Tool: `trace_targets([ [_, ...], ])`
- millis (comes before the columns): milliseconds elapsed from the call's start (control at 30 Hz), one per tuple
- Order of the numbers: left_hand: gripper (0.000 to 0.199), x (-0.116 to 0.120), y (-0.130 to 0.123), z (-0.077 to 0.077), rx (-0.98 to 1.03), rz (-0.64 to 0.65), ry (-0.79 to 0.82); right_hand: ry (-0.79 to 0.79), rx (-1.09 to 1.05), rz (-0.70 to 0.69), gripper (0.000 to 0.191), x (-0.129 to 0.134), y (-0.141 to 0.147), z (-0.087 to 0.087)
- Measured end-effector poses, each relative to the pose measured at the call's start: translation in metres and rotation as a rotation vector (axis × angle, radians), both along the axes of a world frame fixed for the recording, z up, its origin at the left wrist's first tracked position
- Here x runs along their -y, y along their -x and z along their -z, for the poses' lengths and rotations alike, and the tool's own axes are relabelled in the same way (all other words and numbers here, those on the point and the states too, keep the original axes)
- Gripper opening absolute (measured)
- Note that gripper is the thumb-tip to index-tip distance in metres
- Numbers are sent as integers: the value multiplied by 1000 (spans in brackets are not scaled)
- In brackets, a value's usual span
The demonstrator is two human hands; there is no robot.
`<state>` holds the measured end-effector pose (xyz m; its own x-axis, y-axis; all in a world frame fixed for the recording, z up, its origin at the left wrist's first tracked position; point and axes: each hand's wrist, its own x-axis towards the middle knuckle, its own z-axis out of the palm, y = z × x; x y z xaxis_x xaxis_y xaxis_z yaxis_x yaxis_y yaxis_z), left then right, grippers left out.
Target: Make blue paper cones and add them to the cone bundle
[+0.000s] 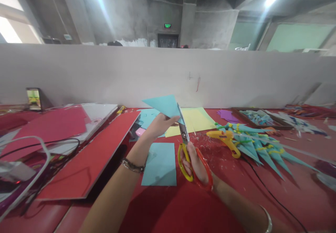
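Observation:
My left hand point(161, 124) pinches a light blue paper piece point(164, 104) with a long point to the left, held above the table. My right hand point(195, 161) is closed round scissors point(183, 129) with one yellow and one red handle loop. The scissor blades point up and lie along the right edge of the blue piece, touching it. Below my hands a light blue rectangular sheet point(160, 163) lies flat on the red table point(204, 208).
A yellow glue gun point(225, 140) lies at the right beside blue paper cones point(262, 149). Behind are yellow sheets point(198, 118), purple paper point(227, 115) and a tray point(282, 125). A red board point(91, 159) leans at the left, near pink sheets point(52, 128).

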<state>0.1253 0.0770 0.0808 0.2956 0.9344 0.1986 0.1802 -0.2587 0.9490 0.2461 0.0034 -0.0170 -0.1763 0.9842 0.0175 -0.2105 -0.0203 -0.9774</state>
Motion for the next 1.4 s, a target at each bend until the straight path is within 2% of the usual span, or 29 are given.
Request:
trace_targets([
  [167,16,-2,1,2,-11,-7,4,3,22,7,51,1,0,-4],
  [333,13,-9,0,5,121,-10,-10,-14,33,-19,51,1,-1,-3],
  [500,19,-30,10,12,371,-190,-97,-61,52,-27,50,0,0,2],
  [567,21,-41,19,18,392,-277,-136,-44,52,-25,50,0,0,2],
  [633,22,-51,29,25,293,-386,-157,9,48,-22,50,0,0,1],
  [733,20,-62,42,40,-129,-585,-188,63,33,-21,51,0,-1,0],
  [833,13,-67,49,53,-303,-683,-223,52,16,-24,51,0,-2,-1],
  [933,14,-68,50,58,-457,-735,-280,46,-3,-25,52,-2,-3,-1],
  [1000,15,-69,51,56,-499,-722,-282,59,-7,-18,52,-2,-3,-2],
  [1100,20,-68,51,49,-460,-640,-231,84,0,27,51,-6,-3,-2],
  [1167,20,-66,49,45,-351,-567,-219,55,7,50,48,-10,-5,-1],
  [1300,16,-53,35,32,3,-438,-233,-64,36,132,42,-24,-14,1],
  [1400,17,-37,23,19,72,-317,-243,-103,15,147,40,-32,-21,4],
])
